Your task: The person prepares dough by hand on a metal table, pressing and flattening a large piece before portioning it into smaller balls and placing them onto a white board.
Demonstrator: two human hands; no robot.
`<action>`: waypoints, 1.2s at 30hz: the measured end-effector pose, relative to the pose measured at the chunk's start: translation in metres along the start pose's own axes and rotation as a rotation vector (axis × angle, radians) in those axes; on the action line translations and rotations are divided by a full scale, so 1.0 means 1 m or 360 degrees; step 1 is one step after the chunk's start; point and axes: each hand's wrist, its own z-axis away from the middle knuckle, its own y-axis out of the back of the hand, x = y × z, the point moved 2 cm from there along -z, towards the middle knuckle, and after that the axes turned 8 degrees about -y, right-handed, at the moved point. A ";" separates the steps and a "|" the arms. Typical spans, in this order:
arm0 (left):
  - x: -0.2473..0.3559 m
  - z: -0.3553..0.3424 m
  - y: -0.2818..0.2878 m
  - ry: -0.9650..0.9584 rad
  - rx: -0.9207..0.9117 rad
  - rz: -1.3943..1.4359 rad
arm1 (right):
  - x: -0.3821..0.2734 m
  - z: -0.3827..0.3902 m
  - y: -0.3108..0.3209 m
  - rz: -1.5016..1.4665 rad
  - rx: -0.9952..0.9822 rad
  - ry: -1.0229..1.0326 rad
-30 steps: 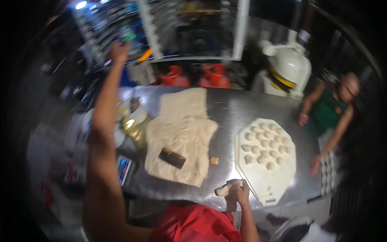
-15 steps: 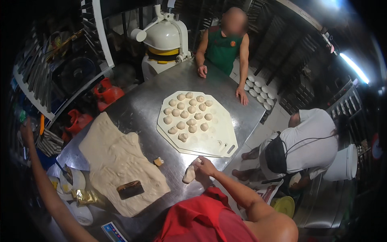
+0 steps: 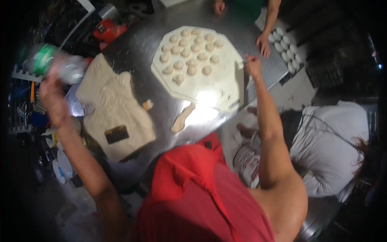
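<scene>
My left hand [image 3: 53, 94] is closed round a clear plastic bottle [image 3: 72, 68] with a green label, raised at the left and blurred by motion. At the right edge of the cream tray [image 3: 193, 90], my right hand [image 3: 253, 67] has its fingers curled in; what they grip is hidden. Several round dough balls [image 3: 192, 69] sit on the tray. A torn strip of dough [image 3: 182, 119] lies on the steel table below it. To the left spreads a large sheet of dough [image 3: 107, 97], bearing a dark rectangular object [image 3: 117, 134]. A small yellowish-brown piece [image 3: 148, 104] rests between them.
Across the steel table [image 3: 141, 44], another person's hand [image 3: 263, 45] rests at its edge. A person in a white shirt [image 3: 328, 149] bends over at the right. Beyond the left edge stands a red gas cylinder [image 3: 108, 32]; white cups [image 3: 287, 48] stand at the far right.
My right hand has left the dough strip and moved up to the tray's right edge. My left hand has brought the bottle up and inward. The view has tilted down.
</scene>
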 end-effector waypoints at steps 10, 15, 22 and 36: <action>0.170 0.053 -0.335 -0.0482 -0.0486 0.0151 | -0.345 0.162 0.059 -0.1242 -0.0646 0.1278; 0.176 0.056 -0.354 -0.0455 -0.0452 0.0200 | -0.384 0.167 0.081 -0.0999 -0.0889 0.1449; 0.135 0.062 -0.167 -0.0594 -0.0107 -0.0347 | -0.292 0.195 -0.041 -0.0413 -0.1205 0.1046; 0.001 -0.111 0.319 -0.0408 0.0742 -0.0797 | -0.112 0.332 -0.161 0.1026 -0.2237 -0.0058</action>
